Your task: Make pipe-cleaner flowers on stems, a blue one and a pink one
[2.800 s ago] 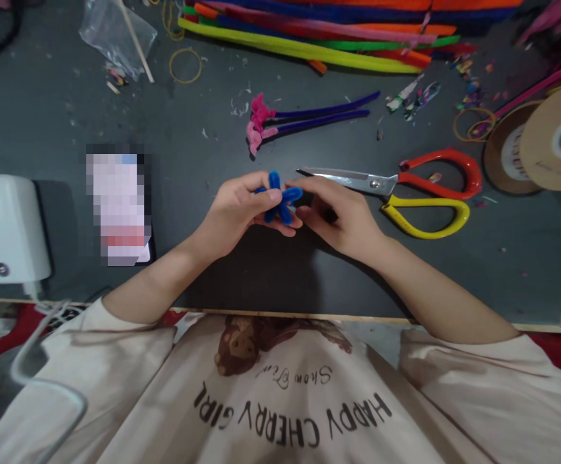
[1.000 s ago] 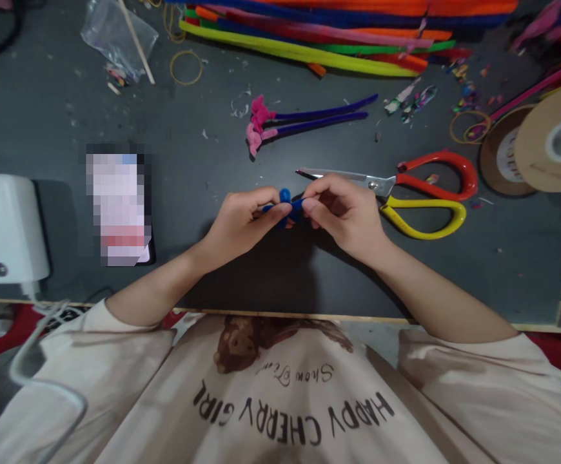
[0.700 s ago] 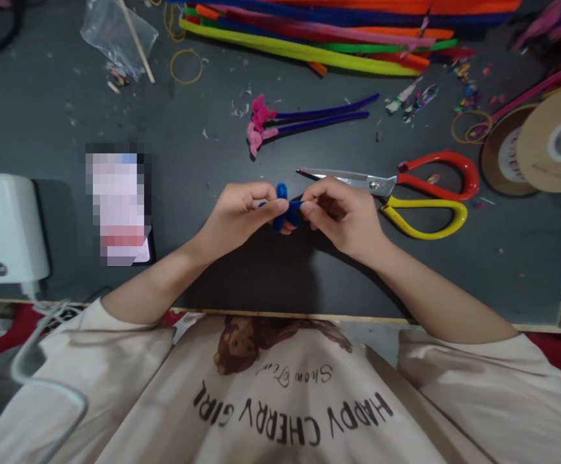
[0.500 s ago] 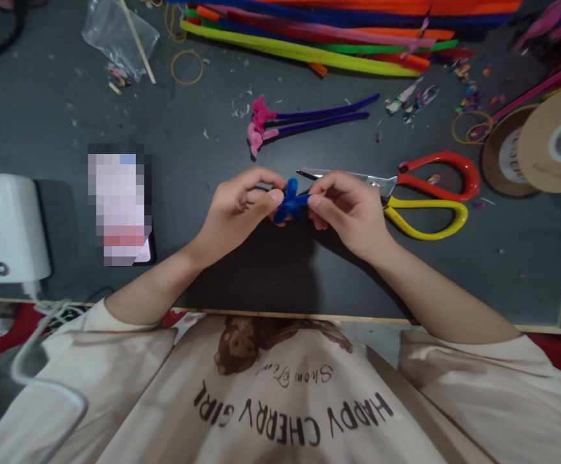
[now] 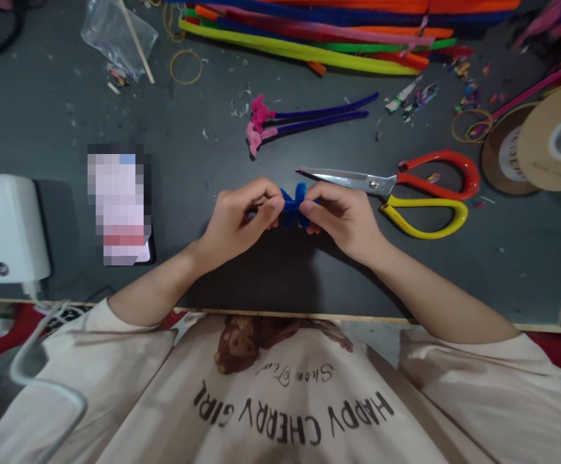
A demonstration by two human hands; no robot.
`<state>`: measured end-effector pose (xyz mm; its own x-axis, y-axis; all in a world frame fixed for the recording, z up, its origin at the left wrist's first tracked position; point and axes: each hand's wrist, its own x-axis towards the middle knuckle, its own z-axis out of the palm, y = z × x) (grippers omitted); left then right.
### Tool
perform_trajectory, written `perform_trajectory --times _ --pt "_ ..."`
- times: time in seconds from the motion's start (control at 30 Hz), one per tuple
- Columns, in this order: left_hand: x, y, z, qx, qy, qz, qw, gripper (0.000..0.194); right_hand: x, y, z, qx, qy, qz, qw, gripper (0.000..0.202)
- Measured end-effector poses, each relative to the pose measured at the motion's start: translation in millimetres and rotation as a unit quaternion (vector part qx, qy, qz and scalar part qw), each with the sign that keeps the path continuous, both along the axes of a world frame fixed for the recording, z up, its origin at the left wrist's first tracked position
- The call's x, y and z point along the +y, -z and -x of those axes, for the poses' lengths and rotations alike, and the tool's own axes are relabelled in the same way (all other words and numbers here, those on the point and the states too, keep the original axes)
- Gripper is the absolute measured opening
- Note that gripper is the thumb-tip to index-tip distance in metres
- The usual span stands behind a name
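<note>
Along the lower margin, nearest to us, we see a pale printed shirt (image 5: pixel 261 399) facing the wooden front edge of a dark surface (image 5: pixel 261 283). To the left, a white cable (image 5: pixel 75 390) runs up to a white box (image 5: pixel 9 229); just beside the box lies a phone (image 5: pixel 126 212), its screen blurred into squares.

Near the middle, above the surface, we find the two hands together. The left hand (image 5: pixel 244 216) pinches one side of a looped blue pipe cleaner (image 5: pixel 293 204) between thumb and forefinger; the right hand (image 5: pixel 341 216) grips its other side in the same way, so that the piece sits between the fingertips, partly hidden by them. One blue loop stands up beside the right thumb.

Just beyond the right hand we note scissors (image 5: pixel 382 185) with one red and one yellow handle, their blades pointing left. Farther right, a cardboard spool (image 5: pixel 534 142) overlaps a brown spool (image 5: pixel 496 154).

Farther off lie two pink flowers (image 5: pixel 260 122) on purple stems (image 5: pixel 326 115), side by side. Beyond them we observe a rubber band (image 5: pixel 186 84), a clear bag (image 5: pixel 111 38) with a thin stick (image 5: pixel 138 42) across it, and, at the far edge, a bundle of coloured pipe cleaners (image 5: pixel 309 48).
</note>
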<state>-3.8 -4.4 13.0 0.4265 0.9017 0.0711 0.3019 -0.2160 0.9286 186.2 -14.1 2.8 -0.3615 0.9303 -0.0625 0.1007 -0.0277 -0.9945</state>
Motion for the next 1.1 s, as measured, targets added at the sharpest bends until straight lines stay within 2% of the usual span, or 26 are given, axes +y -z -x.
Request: perform_trajectory --times 0.13,0.33,0.43,0.57,0.8,0.97,1.1 --pt "0.6 -0.8 -0.7 0.001 0.012 0.03 0.999 0.043 0.1 1.3 -1.1 -0.021 -0.003 -0.024 0.999 0.027" --pt "0.4 -1.7 -1.7 -0.024 0.016 0.063 0.998 0.036 -1.8 -1.3 -1.5 -0.075 -0.033 -0.124 0.989 0.016" --pt "0.7 -3.2 -1.6 -0.031 0.027 0.071 0.997 0.034 -2.8 -4.4 -0.8 -0.086 -0.021 -0.158 0.983 0.016" --pt "2.3 -2.5 -1.4 -0.033 0.038 0.054 0.997 0.031 -3.3 -2.9 0.3 -0.085 0.003 -0.152 0.985 0.017" --pt "4.5 4.2 1.8 -0.059 -0.002 -0.009 0.998 0.035 0.3 3.4 -1.9 -0.042 0.029 -0.124 0.991 0.021" --pt "3.3 4.5 -0.9 -0.115 -0.021 0.041 0.992 0.028 -1.8 3.1 0.2 -0.011 0.054 -0.119 0.991 0.022" --pt "2.2 4.4 -5.7 -0.092 -0.003 0.057 0.994 0.034 -3.4 2.3 1.2 -0.017 0.05 -0.13 0.99 0.017"
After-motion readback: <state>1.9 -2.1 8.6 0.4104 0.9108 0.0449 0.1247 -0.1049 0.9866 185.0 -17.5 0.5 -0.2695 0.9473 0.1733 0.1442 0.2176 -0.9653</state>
